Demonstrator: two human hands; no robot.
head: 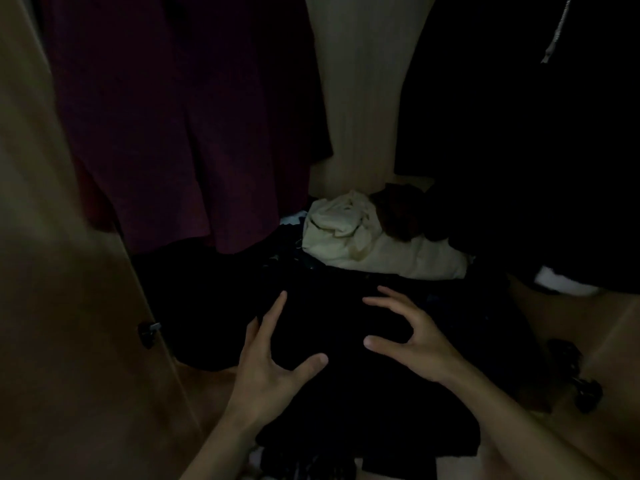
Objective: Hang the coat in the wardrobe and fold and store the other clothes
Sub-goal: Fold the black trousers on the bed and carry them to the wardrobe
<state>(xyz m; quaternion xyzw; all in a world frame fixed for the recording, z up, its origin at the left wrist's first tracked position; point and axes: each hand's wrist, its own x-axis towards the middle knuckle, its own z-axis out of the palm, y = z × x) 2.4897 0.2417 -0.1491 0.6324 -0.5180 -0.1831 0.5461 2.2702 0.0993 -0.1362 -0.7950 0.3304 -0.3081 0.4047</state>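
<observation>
both wide open, fingers splayed: left grip (273,362) and right grip (415,344), over a folded black garment (346,410) on the wardrobe floor (606,323); touching or not, cannot tell. just behind, a crumpled cream garment (363,244); hanging upper left, a maroon garment (173,133).

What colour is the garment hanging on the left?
Dark maroon garment, seen in the head view, though the light is dim.

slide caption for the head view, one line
Left hand and right hand spread over a black garment in the wardrobe, maroon garment hanging behind.
</observation>
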